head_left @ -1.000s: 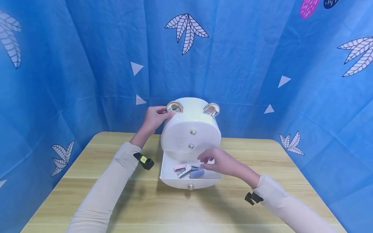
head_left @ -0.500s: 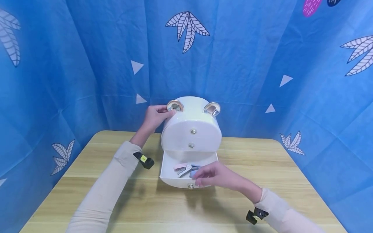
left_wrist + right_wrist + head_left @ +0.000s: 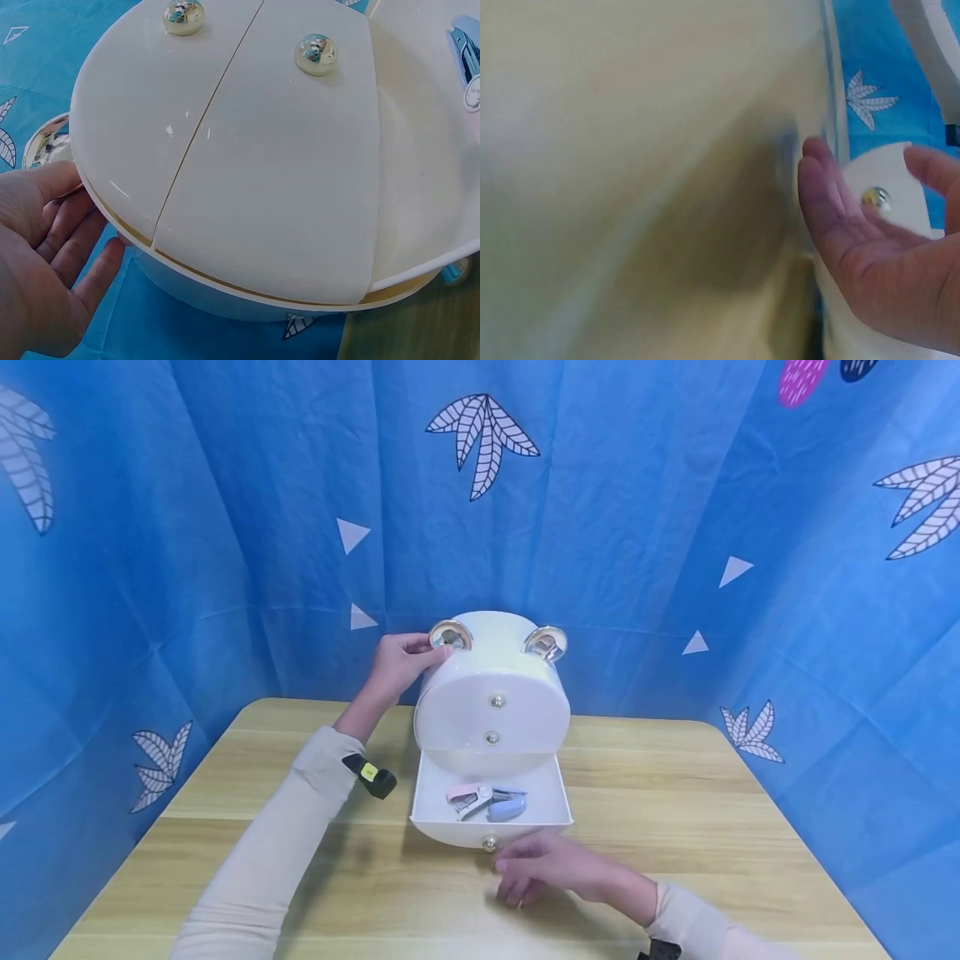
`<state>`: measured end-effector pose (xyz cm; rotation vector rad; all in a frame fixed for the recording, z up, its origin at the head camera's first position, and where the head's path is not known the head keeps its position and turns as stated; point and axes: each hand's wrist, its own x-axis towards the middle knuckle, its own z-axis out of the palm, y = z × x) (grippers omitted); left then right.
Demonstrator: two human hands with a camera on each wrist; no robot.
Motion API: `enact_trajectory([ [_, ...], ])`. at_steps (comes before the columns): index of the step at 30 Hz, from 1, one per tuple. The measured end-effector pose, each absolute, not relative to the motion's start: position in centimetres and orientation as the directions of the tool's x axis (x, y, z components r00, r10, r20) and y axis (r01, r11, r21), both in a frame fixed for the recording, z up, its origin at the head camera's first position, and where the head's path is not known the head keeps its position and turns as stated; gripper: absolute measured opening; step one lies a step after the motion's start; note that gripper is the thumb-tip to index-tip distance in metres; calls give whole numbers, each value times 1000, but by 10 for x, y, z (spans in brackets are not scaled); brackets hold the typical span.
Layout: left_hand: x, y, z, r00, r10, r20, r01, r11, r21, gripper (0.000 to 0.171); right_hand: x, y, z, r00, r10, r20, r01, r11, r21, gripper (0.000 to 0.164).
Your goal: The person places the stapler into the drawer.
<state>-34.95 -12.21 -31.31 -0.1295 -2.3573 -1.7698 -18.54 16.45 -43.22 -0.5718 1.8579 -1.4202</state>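
Note:
A white storage box [image 3: 457, 706] with two shiny ears stands on the table, its bottom drawer [image 3: 450, 833] pulled out. Inside the drawer lie a small pink-and-white stapler [image 3: 472, 800] and a blue rounded piece [image 3: 507, 808] close together. My left hand [image 3: 397, 664] grips the box's upper left side, thumb by the left ear [image 3: 451, 633] and fingers round behind. In the left wrist view those fingers lie along the box's side. Just below the drawer's front is my right hand [image 3: 555, 868], fingertips close to the drawer knob [image 3: 491, 843], fingers loosely bent and holding nothing.
Two more knobs, an upper one [image 3: 497, 701] and a lower one [image 3: 492, 737], sit on the box's closed fronts. The wooden table [image 3: 645, 793] is bordered by a blue patterned curtain [image 3: 622, 568] behind and at both sides.
My right hand has come out of the drawer, over its front wall, and down beneath it, uncovering the blue piece. The left hand and the box have stayed put.

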Motion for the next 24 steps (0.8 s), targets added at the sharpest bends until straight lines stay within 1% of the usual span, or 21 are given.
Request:
enact_trajectory([
  [3, -350, -121, -314, -976, -49, 214, 193, 268, 944, 39, -183, 161, -440, -682, -668, -298, 180, 242, -953, 48],
  [5, -350, -121, -314, -975, -54, 218, 196, 269, 943, 40, -182, 159, -445, -694, -646, -317, 253, 194, -948, 53],
  [8, -349, -119, -315, -974, -53, 218, 197, 266, 944, 40, -181, 155, -452, -711, -620, -333, 317, 140, -938, 53],
  [13, -347, -118, -314, -972, -40, 233, 213, 288, 934, 36, -178, 147, -459, -735, -595, -326, 341, 90, -936, 44],
  [17, -348, -119, -312, -966, -35, 257, 236, 293, 927, 31, -175, 141, -461, -767, -560, -313, 348, 47, -936, 44],
  [21, -350, -118, -309, -959, -48, 280, 258, 267, 928, 33, -173, 137, -460, -792, -532, -300, 339, 25, -940, 43],
  [24, -350, -117, -306, -949, -55, 309, 284, 273, 919, 35, -174, 137, -459, -801, -528, -283, 327, 12, -945, 42],
])
